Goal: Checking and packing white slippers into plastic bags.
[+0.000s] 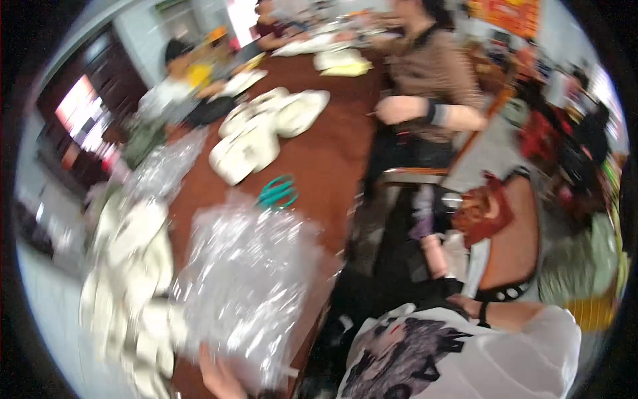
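Clear plastic bags (249,279) lie in a shiny, crinkled pile on the near part of the brown table. My left hand (220,376), blurred, rests at the pile's near edge with its fingers stretched out. My right hand (465,306) is by my lap beside my white printed shirt (425,352), a black band at its wrist; its fingers are mostly hidden. Teal-handled scissors (278,193) lie just beyond the bags. Farther up the table sits a group of pale cream, padded-looking pieces (266,130).
More cream pieces (136,279) are heaped along the table's left side, below another clear plastic sheet (166,163). A person in brown (432,73) sits at the right edge of the table (325,179); others work at its far end. A brown-seated chair (512,239) stands at my right.
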Motion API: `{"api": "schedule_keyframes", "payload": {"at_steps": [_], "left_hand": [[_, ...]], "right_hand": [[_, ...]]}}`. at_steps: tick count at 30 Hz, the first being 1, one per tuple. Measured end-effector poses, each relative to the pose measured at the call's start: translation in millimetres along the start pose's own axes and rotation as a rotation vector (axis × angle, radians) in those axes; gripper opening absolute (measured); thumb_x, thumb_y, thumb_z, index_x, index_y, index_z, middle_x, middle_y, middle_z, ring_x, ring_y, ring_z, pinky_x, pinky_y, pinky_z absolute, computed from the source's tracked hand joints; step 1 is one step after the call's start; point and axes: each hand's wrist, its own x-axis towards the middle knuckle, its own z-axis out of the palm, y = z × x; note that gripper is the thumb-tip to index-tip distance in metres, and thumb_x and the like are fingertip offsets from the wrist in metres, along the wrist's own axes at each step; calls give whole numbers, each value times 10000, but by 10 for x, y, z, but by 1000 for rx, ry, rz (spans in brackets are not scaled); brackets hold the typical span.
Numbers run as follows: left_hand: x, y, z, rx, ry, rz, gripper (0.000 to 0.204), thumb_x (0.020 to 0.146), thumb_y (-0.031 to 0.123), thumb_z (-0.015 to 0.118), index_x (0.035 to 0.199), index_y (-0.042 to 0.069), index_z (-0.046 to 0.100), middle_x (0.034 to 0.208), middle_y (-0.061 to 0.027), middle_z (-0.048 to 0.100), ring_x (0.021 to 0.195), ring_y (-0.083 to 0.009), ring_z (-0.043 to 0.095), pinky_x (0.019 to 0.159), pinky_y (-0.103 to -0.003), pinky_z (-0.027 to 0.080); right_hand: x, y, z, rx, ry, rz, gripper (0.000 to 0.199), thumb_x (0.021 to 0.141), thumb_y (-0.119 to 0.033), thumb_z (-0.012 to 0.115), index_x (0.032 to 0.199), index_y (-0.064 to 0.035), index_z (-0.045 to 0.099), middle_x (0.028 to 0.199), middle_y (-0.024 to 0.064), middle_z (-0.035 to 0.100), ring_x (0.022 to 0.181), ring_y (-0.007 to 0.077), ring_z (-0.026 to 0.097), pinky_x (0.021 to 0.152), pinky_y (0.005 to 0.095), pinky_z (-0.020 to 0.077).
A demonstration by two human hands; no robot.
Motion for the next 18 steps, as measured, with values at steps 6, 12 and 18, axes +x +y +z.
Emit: {"api": "schedule_keyframes", "payload": {"at_steps": [6,12,18], "left_hand": [[-107,78,-218,148,95,53,421,898,-50,519,1302,38,596,1363,-204,562,1284,-390,510,1060,-425,418],[-391,206,-381,494,-16,181,527,944,222,614,1450,155,483,1578,-131,319,1465,-390,244,1141,-611,226],[-607,212,-86,530,-208,0,654,967,478,524,1535,214,337,1602,-150,263,1470,-423,214,1128,-668,190]], "right_hand": [[542,-2146,275,-354,171,-567,176,911,-21,559,1063,-12,646,904,95,662,829,191,640,691,284,487],[274,-3845,1378,-677,-49,-1696,486,763,-104,737,1234,-156,630,1236,90,596,1102,311,578,958,488,461],[823,-4088,1836,-1154,-295,-1413,498,886,-286,666,1360,-206,539,1465,117,420,1383,357,369,1130,632,251]]}}
